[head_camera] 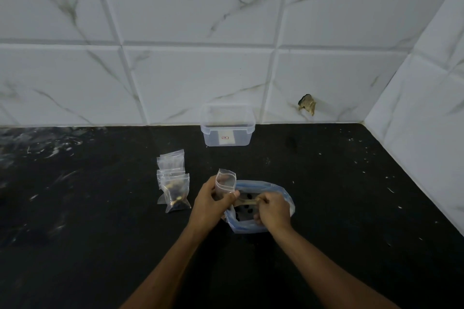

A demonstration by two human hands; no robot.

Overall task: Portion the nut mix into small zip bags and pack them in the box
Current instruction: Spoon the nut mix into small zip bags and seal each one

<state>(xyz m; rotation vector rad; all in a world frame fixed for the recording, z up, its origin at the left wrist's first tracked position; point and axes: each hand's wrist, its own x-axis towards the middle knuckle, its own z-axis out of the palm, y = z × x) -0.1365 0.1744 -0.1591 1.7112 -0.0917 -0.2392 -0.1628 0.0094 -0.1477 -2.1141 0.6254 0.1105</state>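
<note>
My left hand (pixel 209 202) holds a small clear zip bag (pixel 226 182) upright with its mouth up. My right hand (pixel 272 209) grips the handle of a small wooden spoon (pixel 247 200) that reaches toward the small bag. Both hands hover over a large open blue-rimmed bag of nut mix (pixel 281 194) lying on the black counter; a few dark nuts show inside. Left of my hands lie several small zip bags (pixel 174 180), the nearest one filled with nuts. A clear plastic box (pixel 227 130) stands open by the wall.
The black counter (pixel 339 183) runs to a white marble-tiled wall behind and on the right. A chipped hole (pixel 306 104) marks the back wall. White specks dot the counter on the right.
</note>
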